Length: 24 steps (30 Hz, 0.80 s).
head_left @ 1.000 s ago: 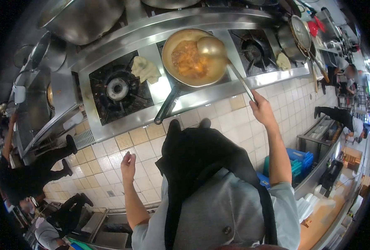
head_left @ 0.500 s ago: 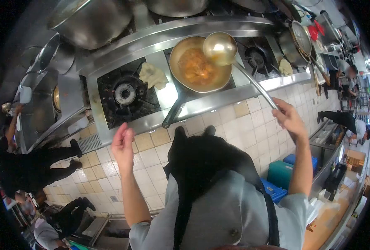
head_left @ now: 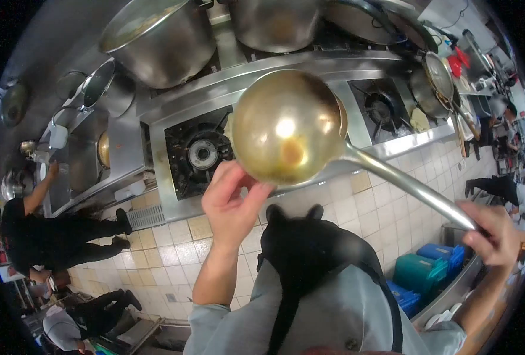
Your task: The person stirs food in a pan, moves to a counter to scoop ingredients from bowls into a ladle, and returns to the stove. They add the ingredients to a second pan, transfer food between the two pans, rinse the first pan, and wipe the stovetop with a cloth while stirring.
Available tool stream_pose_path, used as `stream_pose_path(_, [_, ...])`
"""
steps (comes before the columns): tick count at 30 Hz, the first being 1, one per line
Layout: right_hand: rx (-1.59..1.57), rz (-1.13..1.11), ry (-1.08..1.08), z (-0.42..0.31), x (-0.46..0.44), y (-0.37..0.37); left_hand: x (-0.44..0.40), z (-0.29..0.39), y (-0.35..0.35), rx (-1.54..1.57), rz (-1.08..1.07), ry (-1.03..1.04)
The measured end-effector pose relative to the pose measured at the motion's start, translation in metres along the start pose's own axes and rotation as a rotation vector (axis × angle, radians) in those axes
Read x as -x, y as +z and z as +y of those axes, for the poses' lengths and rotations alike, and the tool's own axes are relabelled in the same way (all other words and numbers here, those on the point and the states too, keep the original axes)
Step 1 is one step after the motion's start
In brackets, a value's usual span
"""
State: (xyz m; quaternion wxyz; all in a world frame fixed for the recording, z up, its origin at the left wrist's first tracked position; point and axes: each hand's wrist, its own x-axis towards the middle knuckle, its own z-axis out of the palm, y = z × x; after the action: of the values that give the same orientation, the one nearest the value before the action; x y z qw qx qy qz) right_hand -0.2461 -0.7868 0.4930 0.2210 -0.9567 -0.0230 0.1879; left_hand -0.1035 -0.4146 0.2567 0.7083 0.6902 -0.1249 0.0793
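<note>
A large metal ladle (head_left: 274,118) is raised close to the camera, with a small amount of brownish liquid in its bowl. My right hand (head_left: 492,234) is wrapped round the end of its long handle. Just under the near rim of the bowl is my left hand (head_left: 233,192), fingers bent and thumb at the rim; whether it grips the rim is hard to tell. The ladle hides nearly all of the pan behind it, leaving only a sliver of its edge (head_left: 342,118) on the right.
Burners (head_left: 204,153) flank the ladle on the stove, with a cloth (head_left: 419,120) by the right one. Big pots (head_left: 162,44) stand behind. A person in black (head_left: 61,236) is at the left beside a sink. Blue and teal bins (head_left: 413,273) are at the lower right.
The ladle has come up from the pan toward the camera. My right hand has moved right and down with it, while my left hand has moved right to the bowl's rim.
</note>
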Motion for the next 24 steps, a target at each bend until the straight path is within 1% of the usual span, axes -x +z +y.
stream_pose_path(2, [0.022,0.025,0.04,-0.013,0.016,-0.006,0.005,0.01,-0.007,0.025,0.08,0.118])
stream_pose_path(3, [0.219,0.13,-0.025,-0.008,0.033,-0.003,0.011,0.016,-0.011,-0.034,0.142,0.105])
stream_pose_path(4, [0.415,0.24,-0.091,-0.003,0.048,-0.001,0.013,0.023,-0.014,-0.043,0.155,0.112])
stream_pose_path(5, [0.221,0.174,0.077,-0.009,0.054,-0.006,0.014,0.031,-0.017,-0.038,0.172,0.172])
stream_pose_path(7, [0.325,0.069,0.16,-0.041,0.062,-0.027,0.011,0.039,-0.022,-0.06,0.204,0.307])
stream_pose_path(8, [0.354,0.021,0.202,-0.051,0.065,-0.035,0.01,0.048,-0.024,-0.065,0.214,0.322])
stream_pose_path(9, [0.357,0.032,0.191,-0.057,0.066,-0.042,0.012,0.062,-0.024,-0.073,0.251,0.286])
stream_pose_path(10, [0.357,0.008,0.086,-0.062,0.066,-0.049,0.014,0.074,-0.026,-0.08,0.287,0.25])
stream_pose_path(11, [0.357,-0.017,-0.019,-0.067,0.065,-0.056,0.016,0.08,-0.033,-0.119,0.224,0.288])
stream_pose_path(14, [0.358,-0.1,-0.332,-0.075,0.06,-0.068,0.019,0.093,-0.044,-0.15,0.203,0.35])
stream_pose_path(15, [0.37,0.052,-0.423,-0.075,0.065,-0.061,0.02,0.096,-0.044,-0.151,0.204,0.365])
stream_pose_path(16, [0.373,0.058,-0.426,-0.076,0.07,-0.058,0.02,0.098,-0.046,-0.16,0.203,0.377])
stream_pose_path(18, [0.284,0.149,-0.416,-0.08,0.078,-0.055,0.019,0.104,-0.047,-0.163,0.201,0.392])
stream_pose_path(19, [0.292,0.219,-0.444,-0.088,0.075,-0.051,0.02,0.106,-0.047,-0.165,0.197,0.394])
stream_pose_path(20, [0.294,0.219,-0.446,-0.088,0.078,-0.051,0.02,0.107,-0.047,-0.167,0.197,0.398])
stream_pose_path(22, [0.347,0.215,-0.518,-0.088,0.089,-0.054,0.021,0.109,-0.048,-0.17,0.194,0.403])
stream_pose_path(23, [0.44,0.081,-0.423,-0.094,0.095,-0.062,0.022,0.111,-0.048,-0.174,0.191,0.404])
stream_pose_path(24, [0.44,0.081,-0.429,-0.094,0.098,-0.062,0.022,0.111,-0.048,-0.174,0.191,0.407])
